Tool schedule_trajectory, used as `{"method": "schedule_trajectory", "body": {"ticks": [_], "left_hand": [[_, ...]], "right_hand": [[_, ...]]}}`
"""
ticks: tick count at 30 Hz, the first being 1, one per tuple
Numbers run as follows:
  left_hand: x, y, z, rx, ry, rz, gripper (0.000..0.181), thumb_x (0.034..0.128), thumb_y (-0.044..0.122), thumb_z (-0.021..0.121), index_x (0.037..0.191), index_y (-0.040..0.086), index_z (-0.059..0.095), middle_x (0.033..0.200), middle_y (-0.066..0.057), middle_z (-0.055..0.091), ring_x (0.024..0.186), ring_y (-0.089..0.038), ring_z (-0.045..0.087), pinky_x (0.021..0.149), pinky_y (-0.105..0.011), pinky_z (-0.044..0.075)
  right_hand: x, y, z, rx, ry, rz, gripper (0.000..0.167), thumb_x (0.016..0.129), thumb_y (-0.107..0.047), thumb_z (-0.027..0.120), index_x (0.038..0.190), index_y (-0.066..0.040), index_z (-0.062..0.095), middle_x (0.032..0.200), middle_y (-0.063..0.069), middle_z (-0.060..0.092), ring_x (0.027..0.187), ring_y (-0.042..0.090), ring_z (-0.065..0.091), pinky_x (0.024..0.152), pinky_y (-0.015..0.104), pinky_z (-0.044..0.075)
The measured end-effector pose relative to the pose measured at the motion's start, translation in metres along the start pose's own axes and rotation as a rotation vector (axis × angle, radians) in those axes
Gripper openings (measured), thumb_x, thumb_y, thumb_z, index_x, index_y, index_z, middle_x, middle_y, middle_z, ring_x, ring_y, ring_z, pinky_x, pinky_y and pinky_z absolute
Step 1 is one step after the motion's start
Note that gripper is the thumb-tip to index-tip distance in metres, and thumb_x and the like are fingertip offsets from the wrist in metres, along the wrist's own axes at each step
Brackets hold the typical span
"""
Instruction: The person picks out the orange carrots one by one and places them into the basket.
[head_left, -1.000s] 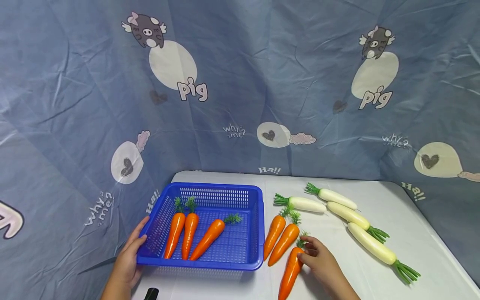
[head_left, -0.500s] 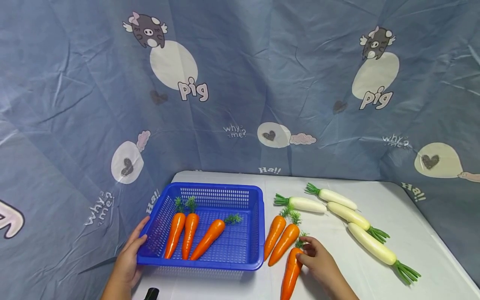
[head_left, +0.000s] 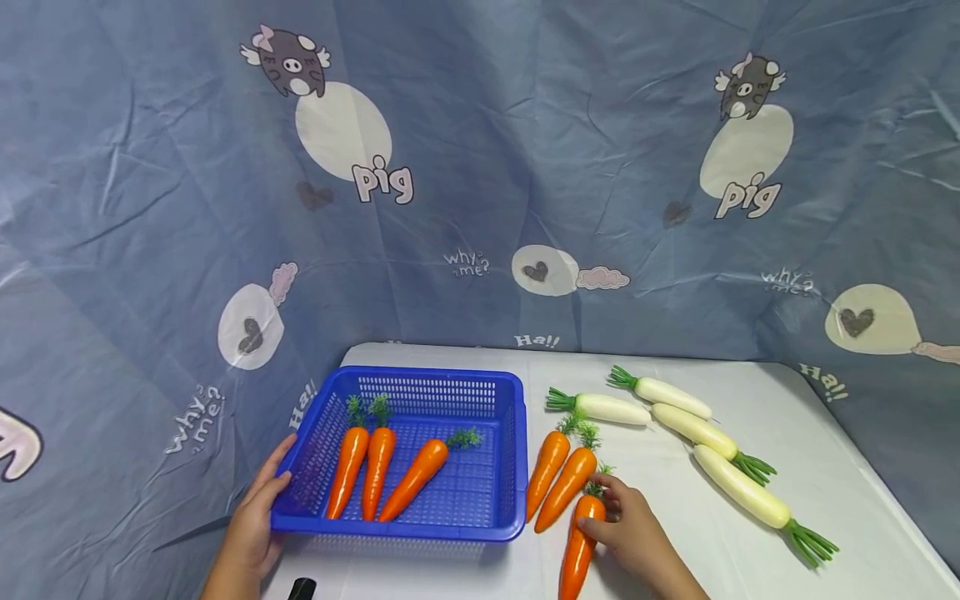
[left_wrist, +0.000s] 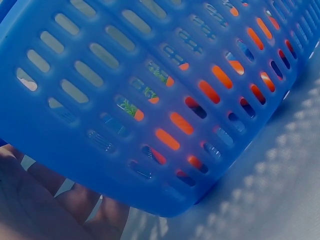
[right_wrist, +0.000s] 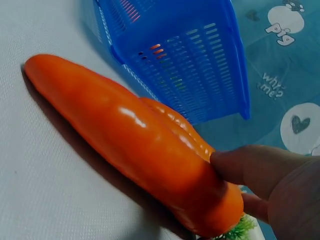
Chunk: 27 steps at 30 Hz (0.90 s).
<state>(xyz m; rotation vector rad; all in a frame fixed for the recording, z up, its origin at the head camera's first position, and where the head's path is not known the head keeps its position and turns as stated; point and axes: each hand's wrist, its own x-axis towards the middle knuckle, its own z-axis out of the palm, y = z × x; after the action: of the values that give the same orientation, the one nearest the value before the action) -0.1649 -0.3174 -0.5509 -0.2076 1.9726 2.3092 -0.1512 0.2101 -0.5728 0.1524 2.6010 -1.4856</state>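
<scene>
Currently pinching the nearest carrot (head_left: 574,554) by its leafy end with the right hand (head_left: 628,527), pressing the thumb to the orange side, with other fingers at the far side. Pointing the carrot's tip toward the bottom of the head view, on the white table (head_left: 817,433), outside the blue basket (head_left: 420,532) and just right of a carrot pair (head_left: 567,492).

Resting the left hand (head_left: 255,517) at the basket's left side, near the front corner; hard to tell, with fingers partly hidden by the wall, whether gripping the rim or merely touching it.

Can see three carrots (head_left: 379,471) inside the basket, arranged with two side by side, leaves toward the back wall, and with one slanting rightward. Can count four white radishes (head_left: 742,487) farther right and back, one just behind the pair's leaves. Can make out a dark object (head_left: 302,588) below the basket and a printed blue curtain (head_left: 465,167) behind everything.
</scene>
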Motion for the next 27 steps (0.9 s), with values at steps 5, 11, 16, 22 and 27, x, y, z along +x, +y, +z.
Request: {"method": "schedule_trajectory", "body": {"ticks": [5, 11, 16, 22, 27], "left_hand": [[-0.0006, -0.0025, -0.0009, 0.002, -0.013, 0.022, 0.058, 0.1142, 0.029, 0.034, 0.169, 0.031, 0.015, 0.143, 0.016, 0.038, 0.112, -0.005, 0.059, 0.088, -0.031, 0.055], [-0.0012, -0.0019, -0.0013, 0.004, 0.004, -0.011, 0.058, 0.1143, 0.028, 0.033, 0.169, 0.033, 0.015, 0.149, 0.012, 0.031, 0.113, -0.004, 0.058, 0.089, -0.031, 0.055], [-0.0003, 0.0013, -0.0007, 0.007, 0.013, -0.032, 0.057, 0.1144, 0.027, 0.031, 0.169, 0.035, 0.015, 0.157, 0.003, 0.027, 0.112, -0.005, 0.058, 0.089, -0.033, 0.056], [0.0004, 0.0035, 0.0001, 0.026, 0.030, -0.061, 0.057, 0.1142, 0.026, 0.029, 0.169, 0.037, 0.014, 0.169, -0.009, 0.009, 0.114, -0.004, 0.055, 0.091, -0.031, 0.054], [0.0005, 0.0018, -0.0004, 0.018, 0.019, -0.040, 0.057, 0.1144, 0.027, 0.030, 0.169, 0.035, 0.014, 0.167, -0.006, 0.015, 0.115, -0.005, 0.056, 0.090, -0.031, 0.054]], "right_hand": [[-0.0019, -0.0009, 0.0003, -0.036, 0.014, -0.009, 0.048, 0.079, -0.014, 0.088, 0.125, -0.010, 0.072, 0.132, 0.018, 0.069, 0.123, 0.043, 0.065, 0.104, 0.064, 0.047], [-0.0067, -0.0032, 0.0015, -0.033, 0.029, 0.033, 0.046, 0.081, -0.018, 0.087, 0.123, -0.009, 0.072, 0.121, 0.006, 0.073, 0.109, 0.026, 0.070, 0.094, 0.049, 0.053], [-0.0071, -0.0016, 0.0042, -0.009, 0.065, 0.074, 0.048, 0.080, -0.021, 0.087, 0.125, -0.009, 0.071, 0.115, 0.001, 0.073, 0.102, 0.018, 0.068, 0.088, 0.039, 0.051], [-0.0094, 0.0005, 0.0055, 0.053, 0.090, 0.091, 0.049, 0.081, -0.019, 0.087, 0.126, -0.010, 0.070, 0.116, 0.003, 0.073, 0.104, 0.018, 0.067, 0.089, 0.037, 0.050], [-0.0090, -0.0002, 0.0042, 0.103, 0.099, 0.112, 0.049, 0.082, -0.019, 0.086, 0.127, -0.009, 0.069, 0.123, 0.007, 0.070, 0.108, 0.021, 0.067, 0.088, 0.036, 0.051]]}}
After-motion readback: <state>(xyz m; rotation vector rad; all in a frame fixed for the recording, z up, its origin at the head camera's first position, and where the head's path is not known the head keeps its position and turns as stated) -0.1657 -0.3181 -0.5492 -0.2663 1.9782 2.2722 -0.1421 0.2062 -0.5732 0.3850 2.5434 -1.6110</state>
